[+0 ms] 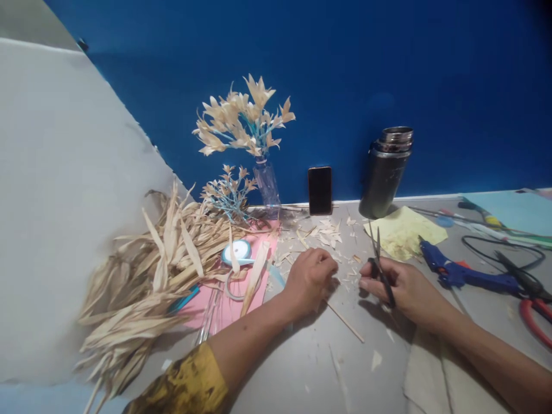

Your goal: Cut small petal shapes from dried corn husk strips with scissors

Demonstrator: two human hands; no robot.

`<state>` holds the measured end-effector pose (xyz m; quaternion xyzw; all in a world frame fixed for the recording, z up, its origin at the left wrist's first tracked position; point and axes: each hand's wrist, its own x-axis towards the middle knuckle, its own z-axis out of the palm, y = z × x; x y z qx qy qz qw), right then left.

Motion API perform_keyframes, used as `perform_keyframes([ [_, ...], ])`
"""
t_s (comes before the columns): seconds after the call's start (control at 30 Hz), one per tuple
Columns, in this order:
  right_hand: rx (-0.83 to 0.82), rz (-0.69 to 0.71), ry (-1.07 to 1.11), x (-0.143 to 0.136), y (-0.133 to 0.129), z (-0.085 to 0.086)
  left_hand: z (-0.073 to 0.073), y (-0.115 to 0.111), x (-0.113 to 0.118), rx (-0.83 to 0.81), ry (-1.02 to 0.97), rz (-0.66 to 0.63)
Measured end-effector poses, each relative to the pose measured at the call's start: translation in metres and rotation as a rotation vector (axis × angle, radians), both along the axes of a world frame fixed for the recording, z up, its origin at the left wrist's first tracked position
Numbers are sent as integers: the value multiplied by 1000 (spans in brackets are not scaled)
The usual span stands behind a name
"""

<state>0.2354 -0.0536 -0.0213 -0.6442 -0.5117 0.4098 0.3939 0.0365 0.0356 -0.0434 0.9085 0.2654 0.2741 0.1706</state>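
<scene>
My right hand [392, 287] is wrapped round a pair of scissors [376, 253] with dark handles. Their slim blades point up and away from me, a little apart. Opposite, my left hand [311, 280] is closed, knuckles up, with its fingertips mostly hidden. A thin light-brown stick [345, 323] comes out from under its palm and slants toward me; the hand seems to grip it. Pale husk scraps [325, 233] lie scattered beyond both hands. Left of my forearm, dried corn husks [159, 276] are heaped beside a pink sheet [254, 290] with a ribbon roll [236, 251].
Husk flowers [245, 118] stand in a clear bottle [267, 184] near the blue wall, beside a smaller bunch [229, 192]. A phone [319, 191] and dark flask [385, 175] stand at the back. On the right lie yellow paper [403, 230], a blue glue gun [468, 273] and red-handled pliers [528, 313].
</scene>
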Motion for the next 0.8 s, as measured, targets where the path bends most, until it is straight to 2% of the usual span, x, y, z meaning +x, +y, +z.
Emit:
perform_keyframes([
  [0.17, -38, 32, 216, -6, -1, -6, 2, -27, 7, -74, -187, -128],
  [0.27, -44, 43, 194, -11, -5, -4, 3, -35, 11, -118, -234, -121],
  [0.37, -42, -11, 174, -15, -8, 2, 6, -37, 12, -220, -337, -146],
  [0.43, -20, -73, 181, -15, -9, 5, 8, -37, 12, -477, -452, -123],
  [0.5, 2, -112, 170, -15, -10, 7, 12, -37, 13, -901, -536, -90],
  [0.57, 16, -92, 140, -13, -10, 6, 14, -38, 14, -1268, -563, -93],
  [0.6, 16, -64, 129, -13, -10, 5, 14, -38, 14, -1368, -574, -104],
  [0.7, 17, 10, 120, -14, -10, 3, 14, -39, 17, -1453, -616, -92],
  [0.8, 51, 10, 99, -16, -11, 4, 11, -38, 19, -1482, -648, -53],
])
